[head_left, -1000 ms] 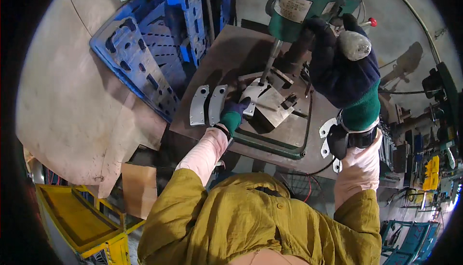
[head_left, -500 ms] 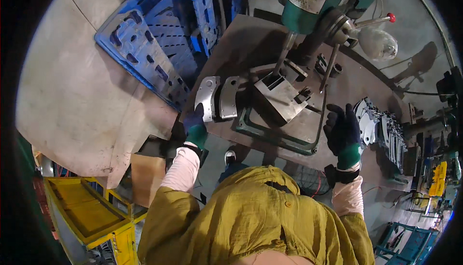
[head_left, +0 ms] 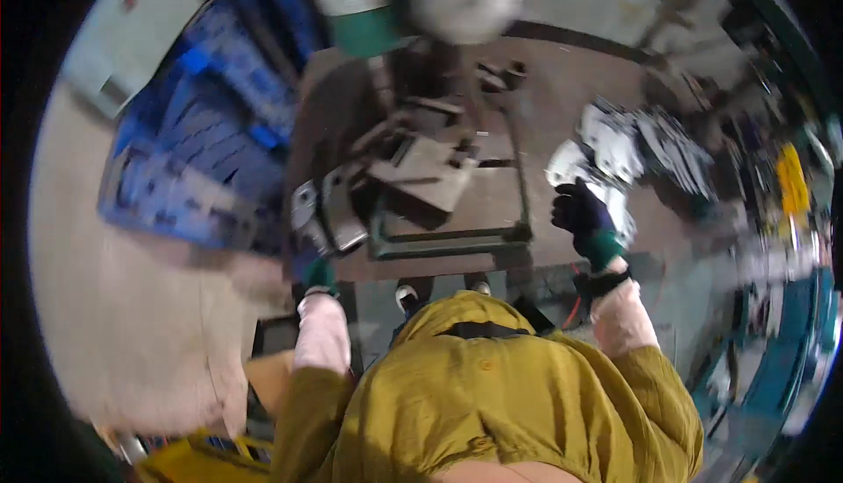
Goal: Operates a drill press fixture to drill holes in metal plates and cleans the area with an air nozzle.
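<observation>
My left hand (head_left: 309,259), in a dark glove with a green cuff, is at the near end of a curved metal plate (head_left: 306,212) on the left of the brown table. Blur hides its fingers, so its grip is unclear. A second curved plate (head_left: 342,211) lies just right of that one. My right hand (head_left: 584,219), gloved alike, is open with its fingers loosely bent. It hovers at the near left edge of a pile of silvery curved plates (head_left: 612,145). I see nothing held in it.
Between my hands, a boxy metal fixture (head_left: 426,176) sits on the green-edged machine base (head_left: 457,244). The green drill press head (head_left: 351,9) rises behind it, beside a clear rounded bottle-like thing (head_left: 465,2). Blue plastic pallets (head_left: 189,189) stand left of the table (head_left: 544,70).
The view has swung right and is blurred, so the table things sit further left. My right hand has come close to the plate pile; my left stays by the left plate.
</observation>
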